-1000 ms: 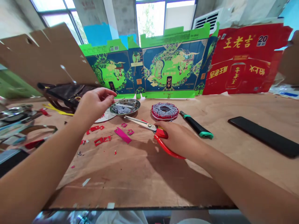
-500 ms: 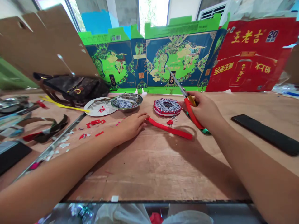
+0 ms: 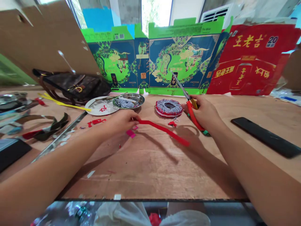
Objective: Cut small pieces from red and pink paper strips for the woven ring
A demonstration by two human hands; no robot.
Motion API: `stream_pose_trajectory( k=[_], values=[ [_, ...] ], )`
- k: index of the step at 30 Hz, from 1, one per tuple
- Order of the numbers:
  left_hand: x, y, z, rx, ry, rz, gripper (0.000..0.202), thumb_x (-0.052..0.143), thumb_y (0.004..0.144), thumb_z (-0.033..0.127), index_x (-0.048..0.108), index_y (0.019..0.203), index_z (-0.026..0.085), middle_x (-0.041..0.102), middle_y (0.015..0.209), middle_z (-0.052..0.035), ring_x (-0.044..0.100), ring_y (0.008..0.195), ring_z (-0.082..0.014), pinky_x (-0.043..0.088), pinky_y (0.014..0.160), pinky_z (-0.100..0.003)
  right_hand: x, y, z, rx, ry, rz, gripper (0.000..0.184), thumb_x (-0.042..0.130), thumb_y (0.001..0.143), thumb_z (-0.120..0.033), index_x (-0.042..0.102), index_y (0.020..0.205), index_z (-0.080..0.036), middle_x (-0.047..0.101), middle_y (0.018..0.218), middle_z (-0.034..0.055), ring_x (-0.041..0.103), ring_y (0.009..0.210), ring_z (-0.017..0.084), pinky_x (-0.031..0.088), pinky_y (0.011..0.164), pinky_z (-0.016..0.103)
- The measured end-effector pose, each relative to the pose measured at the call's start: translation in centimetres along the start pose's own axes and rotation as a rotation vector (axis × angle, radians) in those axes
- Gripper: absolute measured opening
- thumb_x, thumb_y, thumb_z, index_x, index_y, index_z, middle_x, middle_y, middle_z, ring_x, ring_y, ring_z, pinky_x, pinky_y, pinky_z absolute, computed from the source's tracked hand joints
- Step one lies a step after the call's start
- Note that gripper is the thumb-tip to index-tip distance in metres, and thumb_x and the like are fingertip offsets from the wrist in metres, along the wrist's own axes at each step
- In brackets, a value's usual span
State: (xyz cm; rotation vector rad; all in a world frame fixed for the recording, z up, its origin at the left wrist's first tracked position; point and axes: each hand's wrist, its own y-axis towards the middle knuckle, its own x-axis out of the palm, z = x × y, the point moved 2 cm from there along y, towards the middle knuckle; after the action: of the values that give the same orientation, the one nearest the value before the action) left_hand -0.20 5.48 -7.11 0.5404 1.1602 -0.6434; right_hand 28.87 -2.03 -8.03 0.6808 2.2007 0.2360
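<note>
My left hand (image 3: 123, 121) pinches one end of a red strip (image 3: 164, 129), held up off the table so that its shadow falls below it. In my right hand (image 3: 204, 113) is a pair of scissors (image 3: 192, 115) with red-orange handles, its blades pointing up and away to the left. Just left of the scissors lies a round, pleated ring (image 3: 168, 108) in black-and-white and red, a small red scrap (image 3: 172, 124) in front of it. Pink pieces (image 3: 130, 133) lie under my left hand.
Behind the left hand stand a metal bowl (image 3: 129, 101) and a white plate (image 3: 101, 106). A black phone (image 3: 265, 136) lies at the right. A brown bag (image 3: 77, 87) leans on cardboard at the back left. Green-blue (image 3: 178, 62) and red cartons (image 3: 254, 59) line the back.
My left hand has lifted the red strip off the table and drawn it a little to the left. The right hand with the scissors has stayed almost still.
</note>
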Motion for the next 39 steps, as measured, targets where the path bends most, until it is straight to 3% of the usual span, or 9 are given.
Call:
stream_pose_trajectory(
  k=[3,7,10,13,21,28,32,37,39],
  values=[
    [-2.8,-0.5,-0.3,-0.205,-0.194,0.041,0.024,0.060,0.085,0.034,0.076,0.095,0.020,0.075,0.080,-0.0014,0.067,0.073,-0.0187,0.048,0.065,-0.028,0.3,-0.1,-0.1,-0.014,0.019,-0.061,0.054,0.064,0.085,-0.044,0.061,0.131,-0.016,0.075,0.109,0.0123,0.070,0.093,0.029,0.052,0.078,0.039],
    [-5.1,-1.1,0.2,-0.226,-0.444,0.159,0.025,0.067,0.080,0.037,0.076,0.098,0.021,0.077,0.088,-0.0019,0.068,0.078,-0.0182,0.052,0.072,-0.029,1.5,-1.4,-1.1,-0.057,-0.021,-0.307,0.055,0.062,0.085,-0.036,0.057,0.137,-0.016,0.073,0.119,0.0121,0.070,0.100,0.028,0.054,0.078,0.035],
    [-4.8,-1.6,0.6,-0.250,-0.621,0.192,0.023,0.071,0.078,0.031,0.073,0.097,0.019,0.077,0.087,-0.0023,0.069,0.076,-0.0170,0.054,0.073,-0.030,2.6,-3.1,-2.0,-0.096,-0.127,-0.561,0.057,0.060,0.086,-0.033,0.056,0.140,-0.017,0.073,0.118,0.0120,0.071,0.096,0.027,0.054,0.079,0.034],
    [-3.4,-2.3,0.9,-0.267,-0.753,0.176,0.027,0.074,0.077,0.034,0.072,0.098,0.018,0.077,0.083,-0.0028,0.070,0.075,-0.0177,0.056,0.072,-0.031,3.2,-4.6,-3.1,-0.186,-0.226,-0.662,0.053,0.060,0.083,-0.029,0.061,0.136,-0.021,0.072,0.124,0.0102,0.070,0.104,0.028,0.053,0.086,0.034],
    [-0.6,-3.9,1.8,-0.320,-0.952,0.100,0.021,0.070,0.080,0.028,0.067,0.099,0.019,0.079,0.092,-0.0056,0.074,0.086,-0.0201,0.059,0.082,-0.036,4.0,-4.7,-2.7,-0.190,-0.365,-0.618,0.066,0.060,0.078,-0.023,0.055,0.144,-0.026,0.074,0.119,0.0097,0.072,0.096,0.029,0.051,0.077,0.034],
    [0.5,-4.4,1.9,-0.263,-0.969,0.040,0.015,0.067,0.083,0.026,0.067,0.097,0.020,0.079,0.091,-0.0044,0.073,0.083,-0.0178,0.059,0.081,-0.035,4.7,-4.5,-1.5,-0.214,-0.346,-0.618,0.062,0.056,0.085,-0.026,0.052,0.146,-0.021,0.062,0.140,0.0124,0.061,0.121,0.031,0.047,0.100,0.041],
    [0.1,-4.2,1.6,-0.236,-0.960,0.085,0.012,0.067,0.084,0.027,0.067,0.093,0.019,0.078,0.088,-0.0040,0.073,0.082,-0.0174,0.059,0.078,-0.033,4.5,-4.8,-1.8,-0.203,-0.388,-0.639,0.061,0.052,0.088,-0.026,0.049,0.149,-0.020,0.062,0.137,0.0159,0.063,0.117,0.032,0.048,0.096,0.039],
    [-1.6,-4.2,0.5,-0.329,-0.917,0.236,0.013,0.068,0.083,0.027,0.067,0.092,0.018,0.078,0.086,-0.0034,0.073,0.082,-0.0175,0.058,0.081,-0.032,4.4,-4.6,-1.9,-0.242,-0.470,-0.626,0.059,0.051,0.090,-0.028,0.049,0.149,-0.026,0.065,0.128,0.0165,0.065,0.109,0.032,0.048,0.091,0.040],
    [-1.6,-4.1,0.1,-0.373,-0.844,0.234,0.014,0.069,0.082,0.028,0.068,0.090,0.017,0.076,0.079,-0.0022,0.070,0.071,-0.0156,0.057,0.071,-0.029,4.4,-4.6,-2.0,-0.263,-0.469,-0.620,0.058,0.050,0.091,-0.029,0.050,0.148,-0.025,0.067,0.125,0.0164,0.066,0.106,0.032,0.049,0.089,0.039]
  ],
)
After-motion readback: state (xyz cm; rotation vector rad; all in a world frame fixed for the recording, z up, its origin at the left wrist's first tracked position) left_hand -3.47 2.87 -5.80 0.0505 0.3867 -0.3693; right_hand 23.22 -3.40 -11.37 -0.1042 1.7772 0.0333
